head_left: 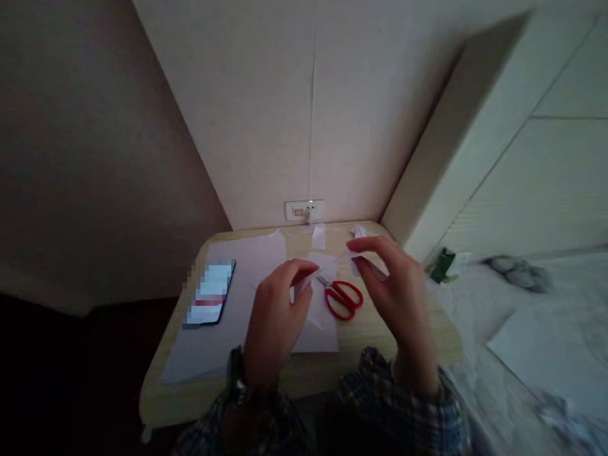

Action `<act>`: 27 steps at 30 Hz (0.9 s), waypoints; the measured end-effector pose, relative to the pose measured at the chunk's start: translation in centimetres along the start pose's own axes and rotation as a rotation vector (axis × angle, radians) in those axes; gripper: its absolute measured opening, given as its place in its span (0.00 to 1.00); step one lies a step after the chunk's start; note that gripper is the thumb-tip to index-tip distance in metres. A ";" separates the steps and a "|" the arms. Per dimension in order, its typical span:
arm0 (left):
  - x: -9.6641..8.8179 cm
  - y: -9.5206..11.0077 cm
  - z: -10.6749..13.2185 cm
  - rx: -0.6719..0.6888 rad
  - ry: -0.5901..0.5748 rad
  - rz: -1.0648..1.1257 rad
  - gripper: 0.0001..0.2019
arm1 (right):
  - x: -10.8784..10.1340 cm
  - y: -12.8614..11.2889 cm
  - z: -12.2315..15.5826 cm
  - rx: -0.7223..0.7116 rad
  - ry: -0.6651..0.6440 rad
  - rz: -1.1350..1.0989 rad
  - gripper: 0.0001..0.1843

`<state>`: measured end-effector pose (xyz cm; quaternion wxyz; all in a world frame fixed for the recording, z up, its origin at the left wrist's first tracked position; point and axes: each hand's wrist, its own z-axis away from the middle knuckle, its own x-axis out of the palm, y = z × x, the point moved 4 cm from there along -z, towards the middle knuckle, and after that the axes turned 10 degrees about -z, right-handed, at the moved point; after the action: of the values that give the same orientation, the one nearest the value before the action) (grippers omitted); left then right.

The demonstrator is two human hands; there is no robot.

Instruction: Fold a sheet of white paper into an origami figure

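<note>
My left hand [278,316] and my right hand [396,294] are raised over a small wooden table [399,329], both pinching a small piece of white folded paper [327,263] that stretches between their fingertips. Red-handled scissors [342,297] lie on the table just under and between the hands. Large white paper sheets [247,259] cover the table's left and middle. A lit phone [211,292] rests on the left sheet. I wear a dark watch on the left wrist and plaid sleeves.
A wall socket [304,210] sits behind the table. Small paper scraps [318,235] lie at the back edge. To the right is a bed with a white sheet of paper [546,354], a green object [443,265] and a grey object [515,271].
</note>
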<state>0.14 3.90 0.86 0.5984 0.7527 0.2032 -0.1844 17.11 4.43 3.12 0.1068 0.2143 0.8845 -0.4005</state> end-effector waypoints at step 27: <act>-3.2 -0.4 0.8 0.254 0.329 0.275 0.05 | 0.4 0.7 0.7 0.082 -0.425 -0.288 0.17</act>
<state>-2.85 2.94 2.05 0.4774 0.8624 0.1685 -0.0003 17.05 4.46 2.07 0.2234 0.0011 0.8465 -0.4832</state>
